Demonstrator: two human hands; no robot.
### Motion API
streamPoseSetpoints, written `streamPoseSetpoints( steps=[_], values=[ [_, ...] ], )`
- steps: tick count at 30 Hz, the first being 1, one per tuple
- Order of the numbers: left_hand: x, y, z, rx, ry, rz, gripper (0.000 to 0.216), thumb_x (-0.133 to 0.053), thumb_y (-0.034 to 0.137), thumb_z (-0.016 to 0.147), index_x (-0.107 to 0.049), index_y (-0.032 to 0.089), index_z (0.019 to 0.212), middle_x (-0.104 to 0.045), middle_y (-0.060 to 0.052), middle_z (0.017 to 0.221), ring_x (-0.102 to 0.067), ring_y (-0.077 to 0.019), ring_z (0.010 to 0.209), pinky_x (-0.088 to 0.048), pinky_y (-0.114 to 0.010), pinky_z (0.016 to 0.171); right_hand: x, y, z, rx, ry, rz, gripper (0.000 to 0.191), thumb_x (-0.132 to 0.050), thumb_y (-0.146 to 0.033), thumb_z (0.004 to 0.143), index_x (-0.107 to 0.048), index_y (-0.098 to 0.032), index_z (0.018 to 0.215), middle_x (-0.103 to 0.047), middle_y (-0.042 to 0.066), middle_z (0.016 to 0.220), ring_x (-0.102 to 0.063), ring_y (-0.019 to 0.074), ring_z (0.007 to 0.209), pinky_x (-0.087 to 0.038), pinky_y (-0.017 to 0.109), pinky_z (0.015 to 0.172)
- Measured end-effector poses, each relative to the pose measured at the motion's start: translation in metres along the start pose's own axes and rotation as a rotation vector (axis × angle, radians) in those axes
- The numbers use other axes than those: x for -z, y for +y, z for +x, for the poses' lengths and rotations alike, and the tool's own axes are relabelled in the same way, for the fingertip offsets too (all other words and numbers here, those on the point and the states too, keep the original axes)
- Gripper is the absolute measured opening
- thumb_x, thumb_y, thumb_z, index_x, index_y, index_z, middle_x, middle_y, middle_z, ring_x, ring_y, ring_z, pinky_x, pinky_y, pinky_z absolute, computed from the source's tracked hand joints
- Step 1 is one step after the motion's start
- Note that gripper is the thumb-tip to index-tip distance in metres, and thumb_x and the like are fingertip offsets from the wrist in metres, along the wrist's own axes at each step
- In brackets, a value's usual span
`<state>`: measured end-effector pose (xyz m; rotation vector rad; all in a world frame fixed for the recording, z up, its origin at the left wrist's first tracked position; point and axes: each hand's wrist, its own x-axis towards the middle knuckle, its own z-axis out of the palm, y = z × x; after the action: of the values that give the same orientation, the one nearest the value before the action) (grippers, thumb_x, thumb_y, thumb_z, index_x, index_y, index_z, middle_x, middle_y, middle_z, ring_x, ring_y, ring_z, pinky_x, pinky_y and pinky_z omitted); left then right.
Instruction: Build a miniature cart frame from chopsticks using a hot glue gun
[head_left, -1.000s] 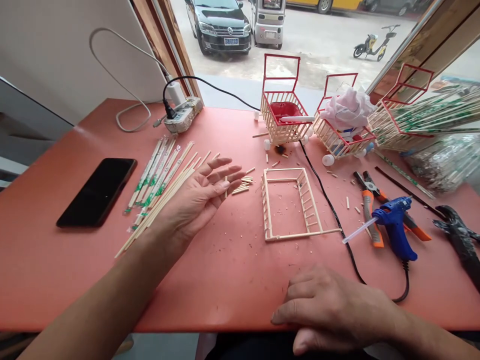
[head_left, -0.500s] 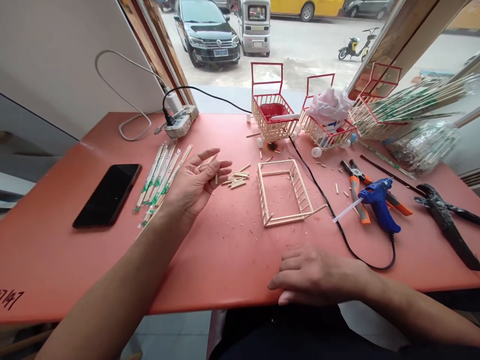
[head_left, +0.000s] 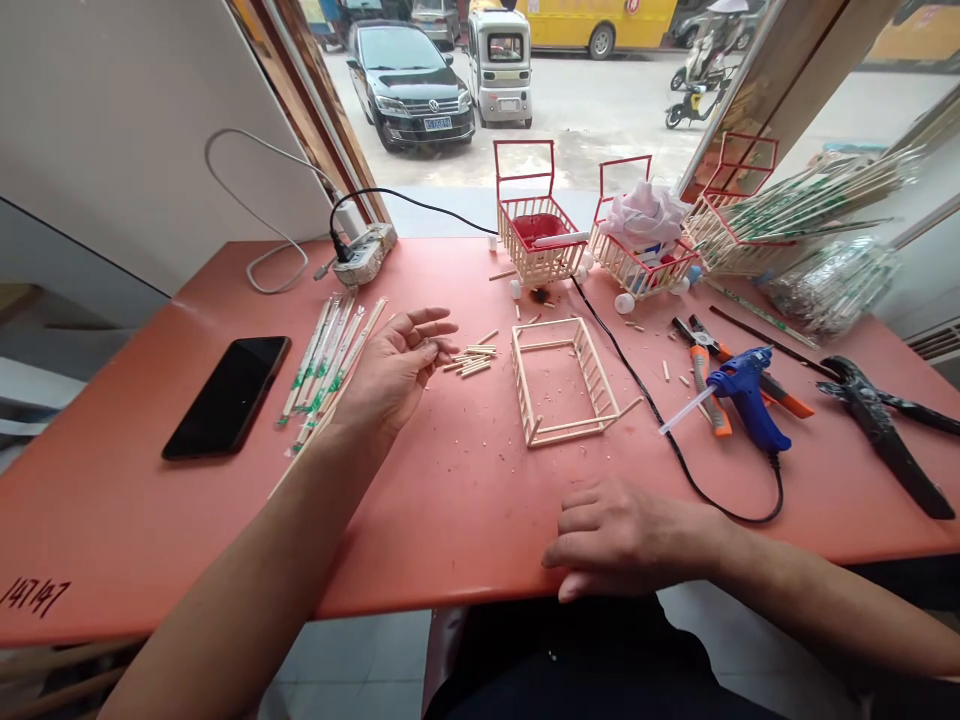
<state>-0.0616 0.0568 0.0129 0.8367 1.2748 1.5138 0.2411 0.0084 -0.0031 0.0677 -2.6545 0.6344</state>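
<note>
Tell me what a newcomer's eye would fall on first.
Probably the pale wooden-stick carts with red trim, along the far edge of the coral table. Next, the blue plastic glue gun at right and the pale rectangular wooden-stick frame near the middle.

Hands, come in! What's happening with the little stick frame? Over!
Left hand by short sticks, grip unclear. Right hand loosely curled at near edge of table. Stick frame untouched. Black cord between frame and glue gun.
</note>
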Motion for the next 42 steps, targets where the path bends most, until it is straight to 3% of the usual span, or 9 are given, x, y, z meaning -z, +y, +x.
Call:
streamPoseSetpoints(
  steps=[5, 11, 16, 23, 25, 29, 31, 36, 42],
  values=[
    [-0.006, 0.005, -0.001, 0.075, 0.053, -0.146, 0.032, -0.065, -0.005, 0.09, -0.07, 0.015, 0.114, -0.084, -0.009, 0.1, -0.083, -0.0168, 0.094, -0.067, -0.029, 0.092, -0.003, 0.003, 0.001, 0.022, -0.009, -0.056, 0.048, -0.047, -0.043, 0.119, -0.073, -0.017, 0.088, -0.064, 0.001, 0.069, -0.052, 0.0151, 0.064, -0.042, 0.03, 0.065],
    [0.001, 0.005, 0.01, 0.155, 0.135, -0.15, 0.014, -0.06, 0.005, 0.106, -0.07, 0.012, 0.1, -0.081, -0.005, 0.079, -0.079, -0.0128, 0.068, -0.062, -0.019, 0.066, -0.007, 0.007, 0.001, 0.067, -0.011, -0.135, 0.046, -0.05, -0.04, 0.119, -0.069, -0.019, 0.082, -0.062, -0.001, 0.068, -0.051, 0.0137, 0.062, -0.041, 0.029, 0.064],
    [-0.003, 0.011, 0.007, 0.117, 0.161, -0.06, 0.029, -0.054, 0.013, 0.112, -0.07, 0.012, 0.088, -0.076, -0.003, 0.069, -0.068, -0.0092, 0.05, -0.054, -0.017, 0.052, -0.007, 0.013, 0.002, 0.108, 0.059, -0.195, 0.051, -0.05, -0.041, 0.119, -0.065, -0.02, 0.075, -0.061, -0.002, 0.063, -0.049, 0.0128, 0.058, -0.04, 0.028, 0.061],
    [-0.024, 0.015, -0.06, 0.098, 0.068, -0.303, 0.047, -0.037, 0.013, 0.116, -0.059, 0.017, 0.075, -0.031, 0.011, 0.044, -0.021, -0.0055, 0.032, -0.023, -0.016, 0.036, -0.002, 0.02, 0.004, 0.147, 0.131, -0.257, 0.051, -0.05, -0.044, 0.118, -0.065, -0.02, 0.076, -0.062, -0.002, 0.062, -0.053, 0.0122, 0.057, -0.039, 0.029, 0.061],
    [-0.026, 0.004, -0.085, 0.122, 0.022, -0.34, 0.04, -0.042, 0.013, 0.115, -0.064, 0.017, 0.082, -0.036, 0.01, 0.048, -0.028, -0.0058, 0.035, -0.028, -0.016, 0.039, -0.002, 0.021, 0.005, 0.163, 0.166, -0.263, 0.051, -0.051, -0.045, 0.118, -0.066, -0.02, 0.076, -0.063, -0.002, 0.062, -0.054, 0.0118, 0.057, -0.039, 0.028, 0.061],
    [-0.027, -0.021, -0.126, 0.206, -0.107, -0.407, 0.011, -0.072, 0.013, 0.1, -0.067, 0.017, 0.091, -0.072, -0.002, 0.073, -0.067, -0.0113, 0.061, -0.056, -0.02, 0.062, -0.004, 0.017, 0.007, 0.123, 0.285, -0.322, 0.046, -0.056, -0.049, 0.116, -0.069, -0.02, 0.084, -0.068, -0.001, 0.066, -0.06, 0.0114, 0.059, -0.041, 0.026, 0.06],
    [-0.027, -0.028, -0.139, 0.242, -0.204, -0.398, 0.02, -0.087, 0.02, 0.091, -0.068, 0.017, 0.094, -0.081, -0.007, 0.087, -0.076, -0.0161, 0.075, -0.061, -0.025, 0.073, -0.005, 0.013, 0.008, 0.073, 0.395, -0.347, 0.038, -0.06, -0.05, 0.114, -0.072, -0.019, 0.095, -0.076, 0.0, 0.075, -0.067, 0.0112, 0.064, -0.045, 0.025, 0.064],
    [-0.038, -0.032, -0.152, 0.259, -0.368, -0.331, 0.038, -0.099, 0.037, 0.082, -0.068, 0.017, 0.092, -0.084, -0.008, 0.091, -0.079, -0.0193, 0.085, -0.061, -0.028, 0.083, -0.007, 0.004, 0.005, -0.014, 0.543, -0.397, 0.04, -0.069, -0.055, 0.108, -0.071, -0.019, 0.125, -0.082, 0.0, 0.084, -0.075, 0.0115, 0.069, -0.053, 0.024, 0.07],
    [-0.068, -0.033, -0.151, 0.292, -0.477, -0.294, 0.043, -0.098, 0.046, 0.082, -0.071, 0.015, 0.094, -0.082, -0.01, 0.09, -0.081, -0.0282, 0.097, -0.062, -0.034, 0.085, -0.005, 0.004, -0.002, -0.065, 0.473, -0.536, 0.045, -0.061, -0.051, 0.113, -0.069, -0.015, 0.139, -0.085, 0.007, 0.096, -0.081, 0.0172, 0.088, -0.058, 0.027, 0.079]
  ],
)
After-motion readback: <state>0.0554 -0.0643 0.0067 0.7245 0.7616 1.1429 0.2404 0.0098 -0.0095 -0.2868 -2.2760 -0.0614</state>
